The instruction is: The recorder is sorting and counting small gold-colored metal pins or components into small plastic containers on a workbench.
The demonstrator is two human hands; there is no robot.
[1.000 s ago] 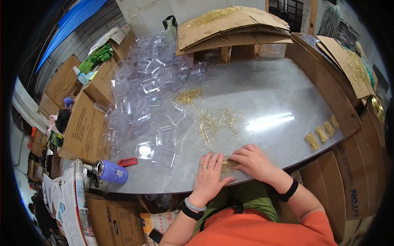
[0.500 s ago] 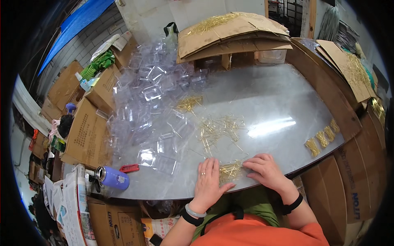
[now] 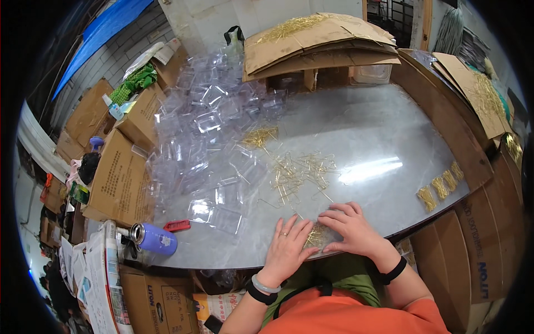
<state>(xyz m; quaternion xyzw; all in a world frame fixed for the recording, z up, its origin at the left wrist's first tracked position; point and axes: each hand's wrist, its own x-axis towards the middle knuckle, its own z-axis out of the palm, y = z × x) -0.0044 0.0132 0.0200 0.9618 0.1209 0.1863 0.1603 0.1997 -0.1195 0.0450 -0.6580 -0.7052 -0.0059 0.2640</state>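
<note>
At the near edge of the grey table lies a small bundle of gold wire hooks (image 3: 315, 236). My left hand (image 3: 289, 242) cups its left side, fingers together and pointing away from me. From the right my right hand (image 3: 351, 231) presses in with curved fingers and thumb, so the bundle is squeezed between both hands and partly hidden by them. Just beyond my fingers spreads a loose tangle of gold wire hooks (image 3: 300, 172), and one hook reaches close to my left fingertips. A smaller heap of hooks (image 3: 260, 136) sits farther back.
Clear plastic boxes (image 3: 206, 133) pile up on the left side. Several tidy hook bundles (image 3: 442, 188) line the right edge. A purple bottle (image 3: 157, 239) and a red tool (image 3: 177, 225) stand near left. Cardboard (image 3: 322, 47) covers a shelf at the back; a cardboard wall (image 3: 445, 122) borders the right.
My hands have come closer together, the right one moving left, and the bundle between them is narrower and more covered. The view has shifted slightly.
</note>
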